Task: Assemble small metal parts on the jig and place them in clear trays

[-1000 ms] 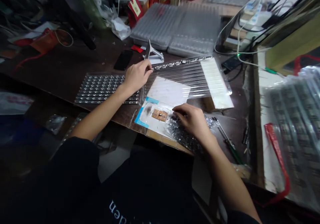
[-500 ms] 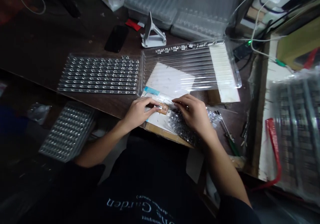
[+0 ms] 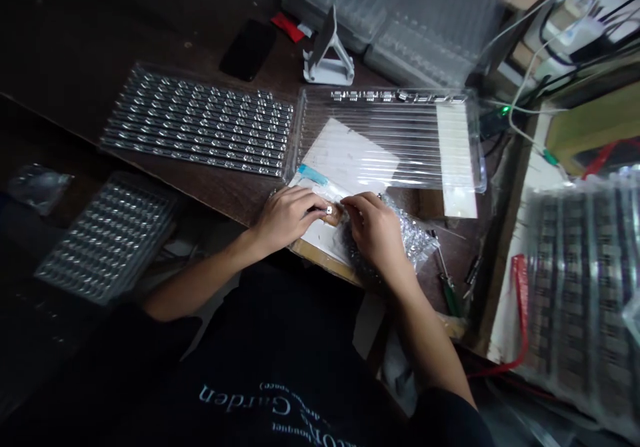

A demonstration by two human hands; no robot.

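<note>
My left hand (image 3: 286, 219) is closed in a pinch on a small metal connector (image 3: 329, 210), too small to make out fully. The connector is held over a tan block (image 3: 335, 218) on a white board (image 3: 320, 232). Just to the right, my right hand (image 3: 376, 228) has its thumb and index finger nearly together; whatever is between the tips, if anything, does not show. A clear bag of tiny shiny parts (image 3: 414, 228) lies under and beside that hand, partly hidden by it. Blue tape (image 3: 313, 174) crosses the board's far left corner.
Beyond my hands lies a clear ribbed tray (image 3: 415, 142) with several connectors along its far row. A filled tray (image 3: 200, 127) stands to its left. Elsewhere are a phone stand (image 3: 329, 67), a dark phone (image 3: 249, 50), a green-handled screwdriver (image 3: 451, 297) and stacked clear trays (image 3: 340, 7).
The camera view has tilted and shifted. My left hand has moved slightly towards my right hand, still pinching the small connector. My right hand stays beside the tan block, its fingers bent.
</note>
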